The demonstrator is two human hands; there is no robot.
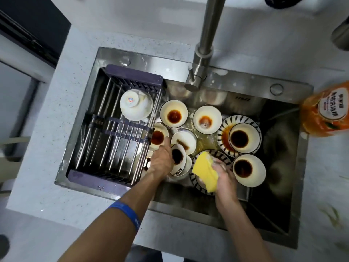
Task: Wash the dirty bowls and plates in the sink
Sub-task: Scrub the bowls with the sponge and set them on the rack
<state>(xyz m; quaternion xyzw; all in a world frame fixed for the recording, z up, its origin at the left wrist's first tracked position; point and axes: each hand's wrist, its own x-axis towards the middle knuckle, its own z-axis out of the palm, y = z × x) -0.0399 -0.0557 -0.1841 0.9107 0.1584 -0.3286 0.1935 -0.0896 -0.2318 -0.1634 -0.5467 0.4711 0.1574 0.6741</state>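
Observation:
Several white bowls with brown sauce stains lie in the steel sink (279, 195). My left hand (162, 159) reaches down and grips the rim of a small tilted stained bowl (178, 157) near the rack's right edge. My right hand (224, 176) holds a yellow sponge (204, 172) above a striped plate (221, 155) at the sink's front. Another striped plate (222, 133) carries a stained bowl (243, 138). More stained bowls sit behind (173, 113), (207, 119) and to the right (249, 170). A washed white bowl (136, 104) lies upside down in the rack.
A purple drying rack (117, 129) with metal bars spans the sink's left half. The steel tap (203, 53) stands over the back of the sink. An orange bottle of dish soap (324, 110) stands on the counter at the right.

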